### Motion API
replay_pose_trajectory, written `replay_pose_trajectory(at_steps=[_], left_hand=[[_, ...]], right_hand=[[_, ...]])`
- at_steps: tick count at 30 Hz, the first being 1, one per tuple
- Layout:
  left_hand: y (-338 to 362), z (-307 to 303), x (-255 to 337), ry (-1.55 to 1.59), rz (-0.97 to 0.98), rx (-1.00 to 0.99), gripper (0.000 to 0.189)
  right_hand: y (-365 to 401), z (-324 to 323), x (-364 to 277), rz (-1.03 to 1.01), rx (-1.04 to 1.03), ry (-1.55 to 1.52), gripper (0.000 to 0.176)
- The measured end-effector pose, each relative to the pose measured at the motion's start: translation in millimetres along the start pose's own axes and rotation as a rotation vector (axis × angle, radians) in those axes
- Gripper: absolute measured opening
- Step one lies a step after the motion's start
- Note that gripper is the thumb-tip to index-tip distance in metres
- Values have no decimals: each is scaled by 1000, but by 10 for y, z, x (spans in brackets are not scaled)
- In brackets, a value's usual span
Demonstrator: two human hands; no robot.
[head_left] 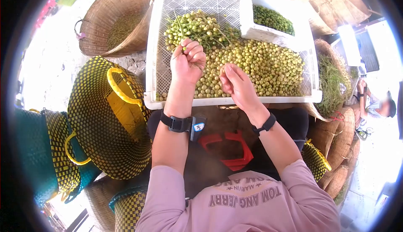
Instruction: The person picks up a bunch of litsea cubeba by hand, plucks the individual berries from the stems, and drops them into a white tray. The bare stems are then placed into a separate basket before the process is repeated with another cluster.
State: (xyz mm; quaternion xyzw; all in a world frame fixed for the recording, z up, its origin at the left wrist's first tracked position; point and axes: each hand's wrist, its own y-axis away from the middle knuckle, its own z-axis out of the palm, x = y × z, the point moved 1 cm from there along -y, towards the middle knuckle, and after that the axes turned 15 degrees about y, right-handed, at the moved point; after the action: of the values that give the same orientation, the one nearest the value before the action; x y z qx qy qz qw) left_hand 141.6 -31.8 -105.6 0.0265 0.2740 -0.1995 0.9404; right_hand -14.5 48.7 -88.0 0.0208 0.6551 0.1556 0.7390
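Note:
A white plastic tray with mesh sides holds many small round yellow-green fruits. My left hand is closed above the tray's left part, its thumb and fingertips pinching a thin green stem. Just beyond it lies a heap of fruits on stems. My right hand is over the tray's near edge beside the loose fruits, fingers curled together; whatever they hold is hidden. Inside the tray's far right corner stands a white foam box with smaller dark green fruits.
A yellow-and-black woven basket with yellow handles stands at my left. Behind it is a wicker basket with fruits inside. Green stalks fill a basket at the right. A red stool is below. Another person is at the far right.

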Motion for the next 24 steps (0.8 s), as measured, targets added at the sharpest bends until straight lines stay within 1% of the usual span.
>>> replay_pose_trajectory(at_steps=[1,2,3,4,5,6,7,8,10,12,14,15,16,18,19,20,22,24], left_hand=[[0,-1,-14,-30,34,44,20],[12,-2,-24,-59,67,91,20],[3,-13,-23,-48,9,98,22],[0,-29,-24,-49,9,98,22],[-3,-52,-30,-74,43,120,22],[-4,-55,-38,-99,80,141,22],[1,-50,-35,-162,122,178,22],[2,-44,-40,-160,125,175,22],[4,-7,-65,-515,322,293,23],[-3,-11,-165,-706,330,373,25],[18,-59,-286,-887,360,355,24],[38,-32,-366,-964,356,419,25],[59,-38,-430,-1064,365,421,26],[78,-27,-543,-1216,397,436,29],[63,-60,-549,-1219,390,436,29],[47,-108,-538,-1212,402,405,29],[45,-111,-561,-1203,417,378,29],[54,-115,-574,-1063,396,427,30]], right_hand=[[25,8,-30,-25,-57,-9,28],[34,-7,-52,-22,-61,-10,28],[36,-43,-76,7,-64,-42,28],[35,-97,-107,36,-66,-74,29],[28,-184,-147,77,-113,-103,28],[15,-229,-226,111,-202,-141,26],[-25,-337,-277,99,-317,-176,25],[-49,-437,-323,89,-432,-210,24],[-42,-462,-521,83,-359,-210,21],[-46,-406,-661,126,-210,-124,22],[-132,-341,-614,88,-233,-65,23],[-188,-302,-541,82,-207,-34,23],[-198,-218,-545,125,-107,64,23],[-238,-135,-482,78,-76,201,25],[-251,-95,-466,32,-79,282,24],[-256,-70,-446,33,-75,279,24],[-256,-32,-418,-88,-61,309,21],[-244,-55,-387,-68,-86,302,20]])
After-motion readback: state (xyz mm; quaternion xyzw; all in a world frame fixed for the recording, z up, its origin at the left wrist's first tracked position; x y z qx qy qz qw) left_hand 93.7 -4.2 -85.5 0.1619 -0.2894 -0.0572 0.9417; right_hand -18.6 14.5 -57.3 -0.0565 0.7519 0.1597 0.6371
